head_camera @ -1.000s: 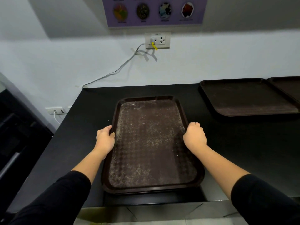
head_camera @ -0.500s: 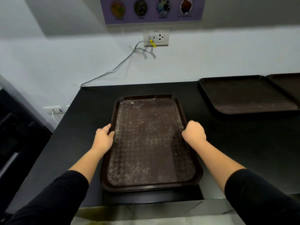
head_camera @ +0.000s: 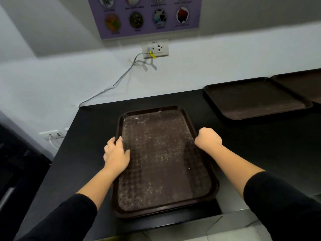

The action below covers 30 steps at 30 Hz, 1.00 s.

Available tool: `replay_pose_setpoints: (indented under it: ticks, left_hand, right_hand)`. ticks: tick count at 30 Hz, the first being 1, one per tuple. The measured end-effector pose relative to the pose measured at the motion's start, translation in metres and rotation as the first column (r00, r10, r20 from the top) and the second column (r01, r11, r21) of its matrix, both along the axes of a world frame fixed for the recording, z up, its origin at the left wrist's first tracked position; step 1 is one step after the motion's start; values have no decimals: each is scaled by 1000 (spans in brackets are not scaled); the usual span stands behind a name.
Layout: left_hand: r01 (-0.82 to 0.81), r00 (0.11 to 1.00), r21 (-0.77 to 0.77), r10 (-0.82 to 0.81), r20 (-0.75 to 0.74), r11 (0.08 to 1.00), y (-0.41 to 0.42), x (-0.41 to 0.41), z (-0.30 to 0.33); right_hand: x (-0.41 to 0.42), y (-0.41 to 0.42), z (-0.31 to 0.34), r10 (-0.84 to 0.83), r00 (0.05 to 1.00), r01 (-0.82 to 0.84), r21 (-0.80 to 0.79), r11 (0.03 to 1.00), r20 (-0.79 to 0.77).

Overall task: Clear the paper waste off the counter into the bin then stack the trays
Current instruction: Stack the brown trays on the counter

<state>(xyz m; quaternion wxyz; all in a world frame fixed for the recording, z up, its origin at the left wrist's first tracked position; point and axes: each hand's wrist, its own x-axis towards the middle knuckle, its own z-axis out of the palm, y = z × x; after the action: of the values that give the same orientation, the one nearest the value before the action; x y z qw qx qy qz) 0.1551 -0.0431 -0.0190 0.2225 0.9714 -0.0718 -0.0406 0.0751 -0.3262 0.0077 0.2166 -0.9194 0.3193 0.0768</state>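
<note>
A worn brown tray (head_camera: 161, 159) lies lengthwise on the black counter (head_camera: 90, 136) in front of me. My left hand (head_camera: 116, 153) grips its left rim, thumb on the tray's inner face. My right hand (head_camera: 208, 140) is curled over the right rim, fingers hidden under the edge. A second rim line shows under the near edge, so it may lie on another tray. Two more brown trays, one (head_camera: 255, 100) and another (head_camera: 305, 86), lie side by side at the back right. No paper waste or bin is in view.
A white wall with a socket (head_camera: 155, 48) and a grey cable (head_camera: 111, 86) runs behind the counter. A purple poster (head_camera: 147, 16) hangs above. The counter's left edge drops to dark furniture (head_camera: 15, 171); light floor tiles show below the front edge.
My view has tilted up and nearer. Both hands stay on the tray's rims; the left thumb now lies further onto the tray's face. The tray has hardly shifted.
</note>
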Motion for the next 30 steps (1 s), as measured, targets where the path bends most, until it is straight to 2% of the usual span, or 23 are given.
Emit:
replay_pose_setpoints:
  ticks: [2,4,8,15,21,25,28,30]
  left_hand:
    - [101,993,-9,-100,56,995,-17,-3,3]
    - [177,984,-76,-173,46,981,-37,-4,7]
    - [248,969,-217,-241,59,944,-72,-4,13]
    - [181,983,-317,-184,23,931,-122,3,12]
    - [121,990,-329,-138,-28,936,-144,12,4]
    - [79,992,-385,-111,-62,920,-154,18,3]
    - [59,991,-456,-108,-82,888,-160,21,8]
    - [50,989,-497,-112,-95,866,-163,23,14]
  right_hand:
    - [3,-12,4,-20,998,22,-29,999,54]
    - [6,-28,4,-48,993,57,-88,994,104]
    - [14,-76,-2,-90,989,106,-135,985,122]
    - [37,-147,-24,-49,999,47,-155,987,-8]
    - [51,-164,-36,82,996,-85,-381,921,-24]
    - [55,-168,-33,171,983,-185,-374,909,-72]
    - [56,-159,-27,246,967,-246,-451,858,-59]
    - [58,-148,-20,311,950,-268,-500,823,3]
